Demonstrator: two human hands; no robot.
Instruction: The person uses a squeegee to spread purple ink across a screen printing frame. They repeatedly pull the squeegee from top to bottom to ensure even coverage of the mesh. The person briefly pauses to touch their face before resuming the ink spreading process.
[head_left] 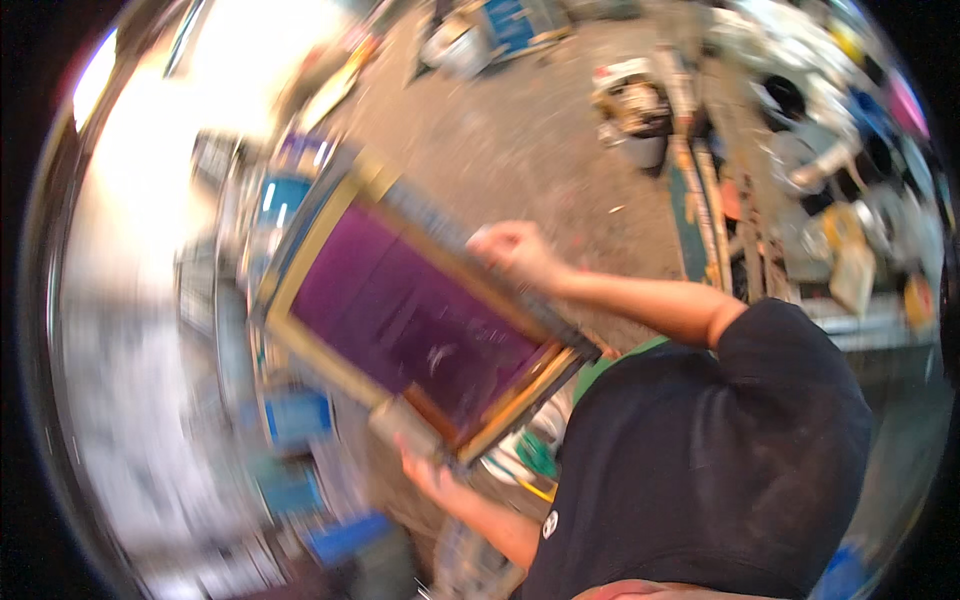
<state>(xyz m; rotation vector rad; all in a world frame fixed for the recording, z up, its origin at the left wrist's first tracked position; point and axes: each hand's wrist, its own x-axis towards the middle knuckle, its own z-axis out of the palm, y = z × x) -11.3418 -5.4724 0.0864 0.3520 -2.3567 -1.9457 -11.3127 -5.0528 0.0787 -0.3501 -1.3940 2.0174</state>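
Observation:
A rectangular frame (408, 300) with dark purple mesh and yellow taped borders is tilted diagonally in front of my body. My left hand (428, 468) grips its lower edge near a grey taped section, the fingers partly hidden and blurred. My right hand (512, 248) has its fingers curled on the upper right edge of the same frame. Some pale marks show on the purple surface.
On the left, a bright blurred surface (120, 430) runs beside blue frames (295, 415). A bucket (645, 140) stands on the concrete floor (520, 120). At the right, a cluttered bench (745, 230) holds containers, plastic bags and tools.

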